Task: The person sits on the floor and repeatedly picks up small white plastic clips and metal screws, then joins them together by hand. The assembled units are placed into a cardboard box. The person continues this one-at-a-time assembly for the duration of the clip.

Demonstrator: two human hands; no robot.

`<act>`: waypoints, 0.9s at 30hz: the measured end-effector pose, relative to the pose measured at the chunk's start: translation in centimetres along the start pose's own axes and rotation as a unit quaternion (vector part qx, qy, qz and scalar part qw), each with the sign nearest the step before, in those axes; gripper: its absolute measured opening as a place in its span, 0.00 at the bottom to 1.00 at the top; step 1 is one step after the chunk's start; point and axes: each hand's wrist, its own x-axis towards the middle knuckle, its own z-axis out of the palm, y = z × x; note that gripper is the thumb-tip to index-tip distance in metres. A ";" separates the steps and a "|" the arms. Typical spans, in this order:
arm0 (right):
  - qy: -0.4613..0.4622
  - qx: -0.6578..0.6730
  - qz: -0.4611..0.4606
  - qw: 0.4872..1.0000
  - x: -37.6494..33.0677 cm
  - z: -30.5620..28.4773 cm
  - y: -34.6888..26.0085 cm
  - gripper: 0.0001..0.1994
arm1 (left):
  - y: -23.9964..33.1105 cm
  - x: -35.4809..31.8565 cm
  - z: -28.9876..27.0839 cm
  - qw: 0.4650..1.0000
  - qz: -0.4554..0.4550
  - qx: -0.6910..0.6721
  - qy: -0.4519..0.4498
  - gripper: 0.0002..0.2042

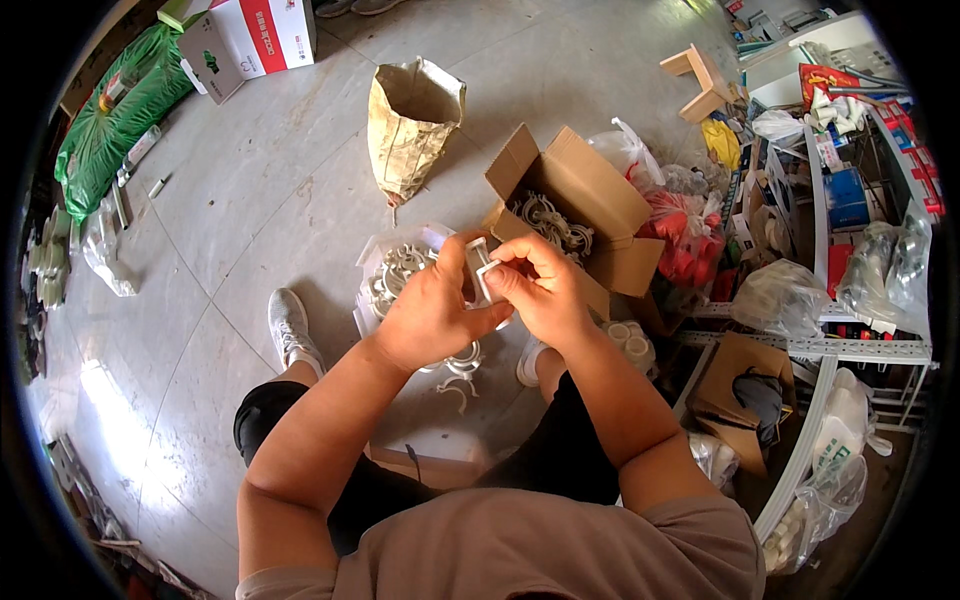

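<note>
My left hand (425, 315) and my right hand (545, 290) meet in front of me, fingers closed around a white plastic pipe clip (478, 262). Part of the clip is covered by my fingers, so I cannot tell whether it is one piece or two. Just beneath my hands lies a pile of white pipe clips (392, 275) in a clear plastic bag (365, 322). A few loose clips (458, 392) have spilled toward me. Right of it, an open cardboard box (600, 185) contains more pipe clips (552, 224).
A tan paper sack (412, 140) stands open ahead. Red goods in a plastic bag (683, 240) lie beyond the box. Cluttered metal shelving (860, 350) lines the right side. At the far left are a green bag (115, 120) and a white-and-red carton (265, 38). A wooden stool (705, 85) stands far right.
</note>
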 end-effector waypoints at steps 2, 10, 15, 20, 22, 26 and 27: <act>0.005 -0.004 0.004 1.000 -0.1 -0.1 0.2 0.06 | 0.2 0.0 0.0 1.000 0.000 -0.004 0.005 0.35; 0.025 -0.040 -0.047 0.998 0.0 0.5 -0.5 0.07 | -0.4 0.2 0.4 0.997 0.048 -0.031 0.054 0.35; 0.029 -0.134 -0.097 0.986 0.2 0.0 -0.3 0.08 | 0.2 0.3 0.3 1.000 0.001 -0.019 0.023 0.34; 0.036 -0.145 -0.130 0.980 0.4 0.1 -0.2 0.08 | 0.2 0.4 0.3 0.999 0.005 -0.007 0.032 0.33; 0.040 -0.136 -0.126 0.982 0.5 0.2 -0.2 0.08 | 0.2 0.4 0.2 0.999 0.008 -0.006 0.034 0.33; 0.048 -0.126 -0.099 0.986 0.4 0.2 -0.3 0.08 | 0.2 0.4 0.2 1.000 -0.007 0.008 0.029 0.32; 0.046 -0.122 -0.096 0.987 0.4 0.2 -0.2 0.08 | 0.3 0.4 0.2 0.999 -0.014 0.014 0.026 0.32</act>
